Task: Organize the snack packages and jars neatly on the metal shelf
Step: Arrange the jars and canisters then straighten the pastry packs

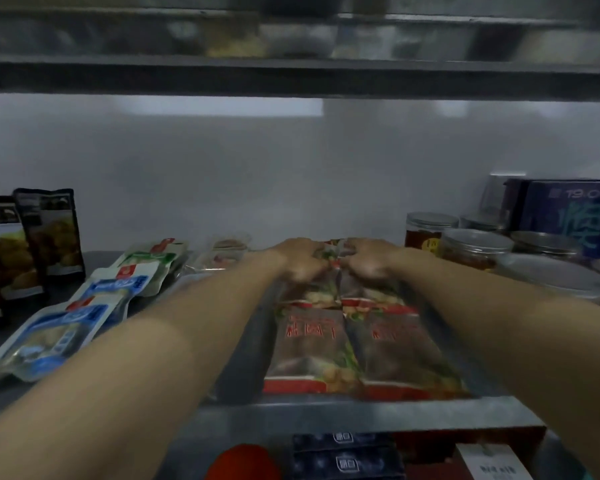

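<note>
Four red packets point(406, 351) lay flat in a two-by-two block on the metal shelf point(326, 412). The near pair point(309, 348) had its lower seams just beside the shelf's front lip. Risk 1: any pull toward the body on the rows behind could have slid this pair over the lip. Both forearms passed over the near pair. The left hand point(300, 259) and right hand point(369, 261) met at the far pair point(312, 292), each grip curled tight onto an inner top corner, one packet per hand. Motion blur hid whether the thumbs sat underneath. Risk 2: slick film, so an uneven tug could have skewed the far pair or ridden it up over the near one. Risk 3: the right elbow was near the lidded jars point(475, 245) and the left forearm near the overlapped blue-and-white pouches point(59, 337). A sideways sweep could have knocked either. The dark standing pouches point(54, 233) at far left looked easily toppled.
</note>
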Demonstrator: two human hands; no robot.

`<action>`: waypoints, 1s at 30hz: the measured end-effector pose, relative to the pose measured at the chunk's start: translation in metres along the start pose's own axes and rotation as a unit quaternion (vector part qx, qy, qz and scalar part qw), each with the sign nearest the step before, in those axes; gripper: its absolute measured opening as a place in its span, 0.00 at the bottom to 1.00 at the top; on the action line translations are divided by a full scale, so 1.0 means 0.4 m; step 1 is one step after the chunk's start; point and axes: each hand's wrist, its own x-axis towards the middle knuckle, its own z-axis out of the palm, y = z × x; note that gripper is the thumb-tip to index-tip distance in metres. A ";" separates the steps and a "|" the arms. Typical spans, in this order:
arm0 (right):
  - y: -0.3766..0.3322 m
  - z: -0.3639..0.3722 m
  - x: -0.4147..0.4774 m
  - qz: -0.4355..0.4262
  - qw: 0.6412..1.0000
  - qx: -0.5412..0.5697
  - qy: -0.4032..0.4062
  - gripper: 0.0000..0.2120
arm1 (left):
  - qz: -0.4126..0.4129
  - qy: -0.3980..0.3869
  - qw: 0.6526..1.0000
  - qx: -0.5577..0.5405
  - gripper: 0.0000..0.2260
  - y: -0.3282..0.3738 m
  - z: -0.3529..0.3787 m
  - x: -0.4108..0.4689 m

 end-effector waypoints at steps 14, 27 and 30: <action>-0.010 0.041 0.130 0.006 0.999 -0.022 -0.022 0.26 | -0.011 -0.060 0.998 0.023 0.27 -0.052 0.039 0.106; -0.032 0.018 0.074 -0.006 0.998 -0.042 0.041 0.27 | -0.023 0.012 1.000 0.004 0.25 -0.050 -0.005 0.055; -0.052 0.003 0.039 -0.021 0.995 -0.075 0.056 0.23 | -0.037 0.044 0.998 0.029 0.17 -0.058 -0.019 0.024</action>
